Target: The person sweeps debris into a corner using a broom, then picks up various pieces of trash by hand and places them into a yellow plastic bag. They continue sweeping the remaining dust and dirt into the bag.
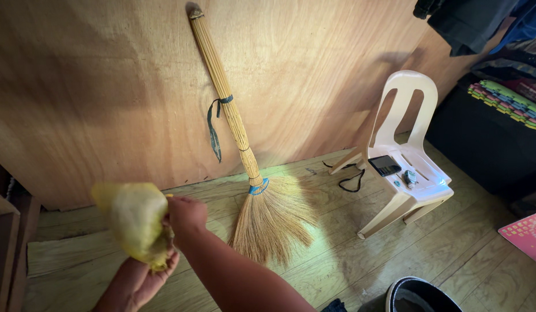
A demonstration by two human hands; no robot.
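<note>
My left hand (146,280) grips the lower end of a crumpled yellow cloth (135,219) from below. My right hand (186,212) pinches the same cloth at its right side, fingers closed on it. Both hands are held low over the wooden plank floor (349,260), near the plywood wall. A straw broom (245,156) leans against that wall just right of my hands, its bristles spread on the floor.
A white plastic chair (406,162) stands to the right with a dark phone (384,165) and a small object on its seat. A black cord lies beside it. A dark round bucket rim (421,292) shows at the bottom. Dark furniture with a colourful mat sits far right.
</note>
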